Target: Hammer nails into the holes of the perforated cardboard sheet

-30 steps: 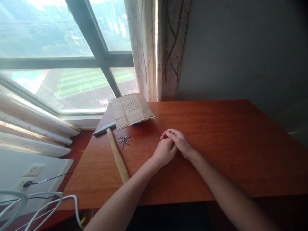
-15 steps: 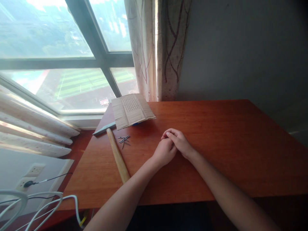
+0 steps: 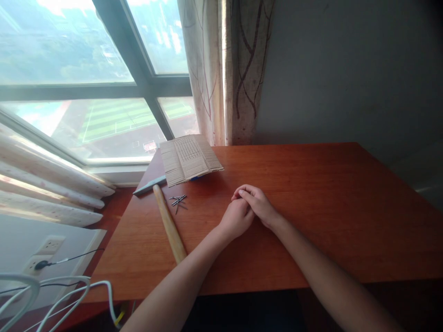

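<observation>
One hammer [image 3: 165, 214], handle [image 3: 170, 226] slanting near-right; left hand [image 3: 237, 216], right hand [image 3: 260, 205] clasped together, fingers [image 3: 248, 188] curled.

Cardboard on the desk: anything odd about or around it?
The tan corrugated cardboard sheet sits tilted rather than level, apparently propped on something blue, mostly hidden underneath. Small metallic nail-like pieces lie crisscrossed nearby.

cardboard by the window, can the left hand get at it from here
Likely yes: the left hand, pressed against the right hand, may need freeing first, but only desk seems to lie between it and the cardboard.
</observation>
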`<state>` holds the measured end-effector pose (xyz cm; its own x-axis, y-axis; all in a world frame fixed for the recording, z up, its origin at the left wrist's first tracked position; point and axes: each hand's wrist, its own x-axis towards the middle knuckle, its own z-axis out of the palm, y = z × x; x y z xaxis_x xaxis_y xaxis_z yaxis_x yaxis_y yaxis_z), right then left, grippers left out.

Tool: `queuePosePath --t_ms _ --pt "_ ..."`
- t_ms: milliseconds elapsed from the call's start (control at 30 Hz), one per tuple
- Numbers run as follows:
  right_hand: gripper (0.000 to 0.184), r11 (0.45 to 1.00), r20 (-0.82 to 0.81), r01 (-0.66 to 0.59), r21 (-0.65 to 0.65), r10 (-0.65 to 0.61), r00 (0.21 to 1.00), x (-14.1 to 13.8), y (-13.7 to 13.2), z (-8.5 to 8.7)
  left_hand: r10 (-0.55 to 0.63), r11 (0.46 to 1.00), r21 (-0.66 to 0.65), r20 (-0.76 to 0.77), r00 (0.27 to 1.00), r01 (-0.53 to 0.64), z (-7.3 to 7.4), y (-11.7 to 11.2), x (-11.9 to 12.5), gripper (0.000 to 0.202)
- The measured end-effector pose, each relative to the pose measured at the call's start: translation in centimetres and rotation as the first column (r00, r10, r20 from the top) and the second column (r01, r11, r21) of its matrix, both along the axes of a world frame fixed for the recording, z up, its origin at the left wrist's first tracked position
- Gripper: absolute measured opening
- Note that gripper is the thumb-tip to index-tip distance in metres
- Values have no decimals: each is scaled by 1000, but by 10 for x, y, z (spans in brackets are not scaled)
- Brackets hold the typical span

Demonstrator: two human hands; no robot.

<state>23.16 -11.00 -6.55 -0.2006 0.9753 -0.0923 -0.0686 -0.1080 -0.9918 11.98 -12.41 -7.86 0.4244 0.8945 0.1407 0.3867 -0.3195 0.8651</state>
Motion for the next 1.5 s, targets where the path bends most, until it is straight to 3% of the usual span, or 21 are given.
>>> queuePosePath --t_ms 1500 --pt "16 1000 1 10 -19 -10 1000 0 -1 4 8 1000 4 -65 998 -8 6 -2 0 17"
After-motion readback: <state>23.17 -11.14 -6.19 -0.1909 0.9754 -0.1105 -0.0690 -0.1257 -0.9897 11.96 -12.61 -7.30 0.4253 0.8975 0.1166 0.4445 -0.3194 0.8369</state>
